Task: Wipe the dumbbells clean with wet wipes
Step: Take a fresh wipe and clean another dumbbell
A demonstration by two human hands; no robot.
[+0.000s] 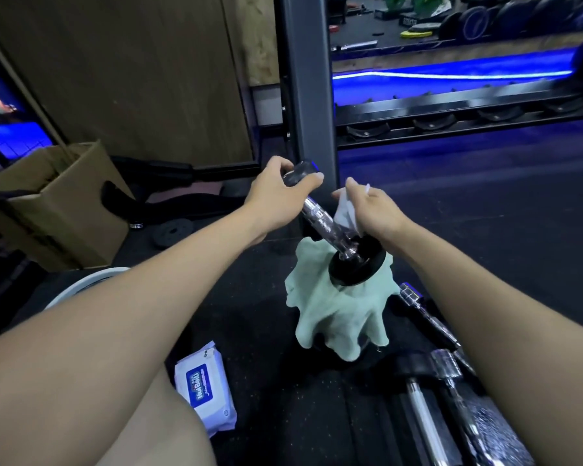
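On the black gym floor (283, 398) a dumbbell (320, 216) stands tilted, its lower plate resting on a pale green cloth (330, 317). The left hand (276, 200) grips the upper end, fingers clamped around it. The right hand (367, 210) has its fingers closed on a white wipe (345, 215), pressed against the chrome handle. A wipes pack (204, 388) lies on the floor near the left leg. More chrome bars (428, 412) lie at lower right, a cardboard box (58, 203) at left.

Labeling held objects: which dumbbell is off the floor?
The dumbbell standing tilted on the green cloth, gripped by the left hand; the other bars lie flat on the floor.
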